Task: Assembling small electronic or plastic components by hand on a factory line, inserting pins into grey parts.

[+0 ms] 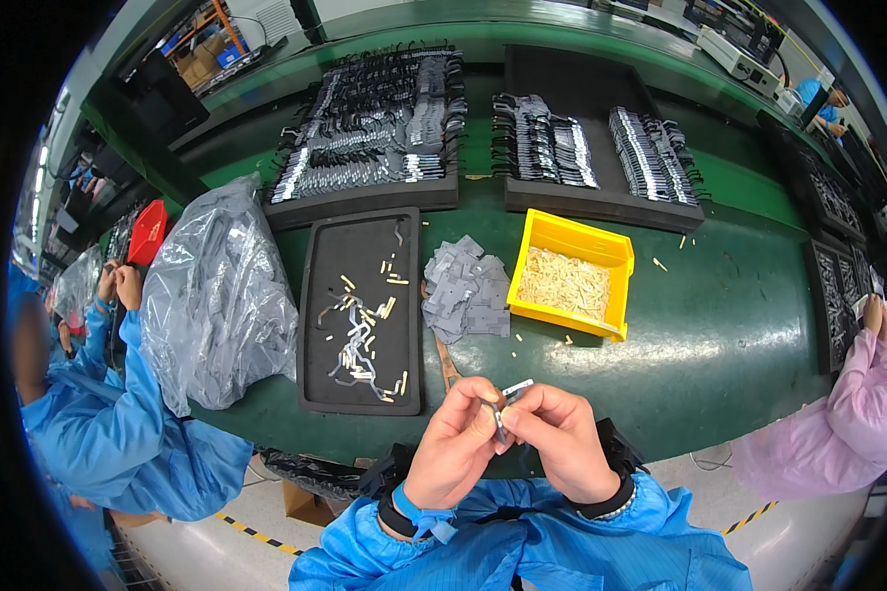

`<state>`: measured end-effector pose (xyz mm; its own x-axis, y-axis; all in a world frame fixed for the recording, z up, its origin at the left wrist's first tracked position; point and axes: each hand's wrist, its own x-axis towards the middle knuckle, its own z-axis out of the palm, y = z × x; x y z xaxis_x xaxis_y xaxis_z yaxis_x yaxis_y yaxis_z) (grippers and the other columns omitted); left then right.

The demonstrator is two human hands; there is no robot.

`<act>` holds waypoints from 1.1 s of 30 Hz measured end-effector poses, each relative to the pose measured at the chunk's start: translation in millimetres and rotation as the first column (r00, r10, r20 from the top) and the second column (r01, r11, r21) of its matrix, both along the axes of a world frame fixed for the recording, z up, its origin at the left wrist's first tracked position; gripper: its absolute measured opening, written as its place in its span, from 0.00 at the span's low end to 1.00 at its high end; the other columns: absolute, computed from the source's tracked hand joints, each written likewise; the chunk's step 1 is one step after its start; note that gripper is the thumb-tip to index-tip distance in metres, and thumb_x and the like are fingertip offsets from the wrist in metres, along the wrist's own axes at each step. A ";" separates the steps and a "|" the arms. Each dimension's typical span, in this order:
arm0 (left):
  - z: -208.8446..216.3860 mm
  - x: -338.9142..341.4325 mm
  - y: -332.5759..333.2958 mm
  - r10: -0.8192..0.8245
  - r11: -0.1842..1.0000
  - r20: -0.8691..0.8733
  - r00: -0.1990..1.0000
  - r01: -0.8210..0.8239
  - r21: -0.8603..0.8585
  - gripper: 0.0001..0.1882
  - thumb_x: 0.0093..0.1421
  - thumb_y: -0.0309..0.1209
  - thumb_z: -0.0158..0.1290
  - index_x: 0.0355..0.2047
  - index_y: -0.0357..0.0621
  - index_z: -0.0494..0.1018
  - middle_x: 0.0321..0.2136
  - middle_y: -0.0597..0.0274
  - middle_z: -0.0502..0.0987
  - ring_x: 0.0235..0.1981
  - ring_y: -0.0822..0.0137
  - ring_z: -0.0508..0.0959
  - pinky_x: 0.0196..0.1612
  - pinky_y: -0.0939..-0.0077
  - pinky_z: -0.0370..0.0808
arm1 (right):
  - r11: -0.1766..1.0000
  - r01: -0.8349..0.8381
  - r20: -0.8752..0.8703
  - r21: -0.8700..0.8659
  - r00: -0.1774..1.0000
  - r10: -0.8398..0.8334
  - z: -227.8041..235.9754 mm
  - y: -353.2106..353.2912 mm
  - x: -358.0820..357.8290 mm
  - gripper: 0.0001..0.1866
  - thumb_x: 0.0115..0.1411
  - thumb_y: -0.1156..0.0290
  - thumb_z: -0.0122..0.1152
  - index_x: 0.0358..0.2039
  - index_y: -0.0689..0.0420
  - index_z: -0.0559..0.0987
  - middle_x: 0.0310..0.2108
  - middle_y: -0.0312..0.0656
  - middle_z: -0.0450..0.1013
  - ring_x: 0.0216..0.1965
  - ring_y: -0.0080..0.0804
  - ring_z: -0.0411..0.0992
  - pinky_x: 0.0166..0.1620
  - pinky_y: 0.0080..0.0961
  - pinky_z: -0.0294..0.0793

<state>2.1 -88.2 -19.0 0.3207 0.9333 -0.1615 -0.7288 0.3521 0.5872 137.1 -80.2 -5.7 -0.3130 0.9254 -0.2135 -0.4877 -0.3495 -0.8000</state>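
Observation:
Close to the table's front edge, my left hand (455, 443) and my right hand (560, 439) meet, both closed in a pinch. Between their fingertips is a small thin strip (517, 388), whitish at its upper end and dark lower down; fingers cover much of it. Just beyond my left hand lies a loose pile of flat grey plates (466, 288). Left of that, a black tray (314, 295) holds scattered dark bent flexible strips (357, 340) and small cream-gold pieces. A yellow bin (616, 258) ahead of my right hand contains many small cream-coloured pieces (564, 284).
Two black foam trays (365, 197) (601, 200) at the back carry rows of strip-like assemblies. A clear plastic bag (217, 295) of grey parts stands left. People in blue (118, 414) and pink (838, 424) work at either side. Loose pieces dot the green table (729, 305).

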 end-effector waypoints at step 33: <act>9.0 4.2 -3.2 0.103 0.987 -0.222 0.970 -0.071 0.145 0.05 0.61 0.25 0.45 0.37 0.42 0.64 0.30 0.67 0.66 0.29 0.77 0.65 0.31 0.83 0.64 | 0.997 0.018 -0.006 0.079 1.000 -0.017 2.0 -3.9 -0.2 0.03 0.56 0.79 0.53 0.26 0.62 0.71 0.28 0.38 0.70 0.29 0.19 0.68 0.34 0.16 0.69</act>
<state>6.3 -91.4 -10.0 0.2067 0.9741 -0.0920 -0.5943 0.1997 0.7791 136.9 -84.1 -3.7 -0.2977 0.9446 -0.1381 -0.4978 -0.2770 -0.8219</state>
